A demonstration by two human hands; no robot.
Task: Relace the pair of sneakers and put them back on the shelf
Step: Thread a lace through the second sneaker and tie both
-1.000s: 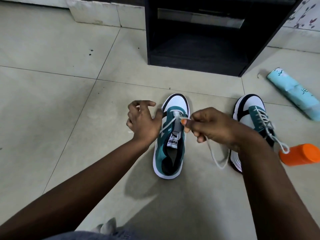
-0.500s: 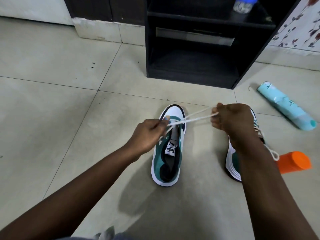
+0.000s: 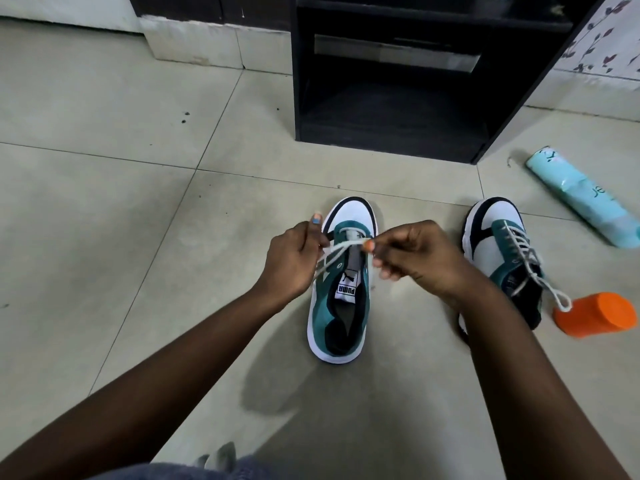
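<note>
Pale floor tiles [image 3: 104, 209] carry the whole job, right in front of a dark shelf unit [image 3: 391, 98]. Over the near sneaker [image 3: 337, 306], the right hand [image 3: 415, 254] pinches the white lace [image 3: 341, 249] between thumb and fingertip, while the left hand [image 3: 294, 261] curls around the other run of it beside the toe-end eyelets. Only the lowest eyelets look threaded, so lacing this shoe seems barely begun. Next, a lace tip likely has to be fed through the following eyelet. The second sneaker [image 3: 502, 251], already laced, stands just to the right, near an orange bottle [image 3: 595, 315] and a pale blue roll [image 3: 581, 199].
</note>
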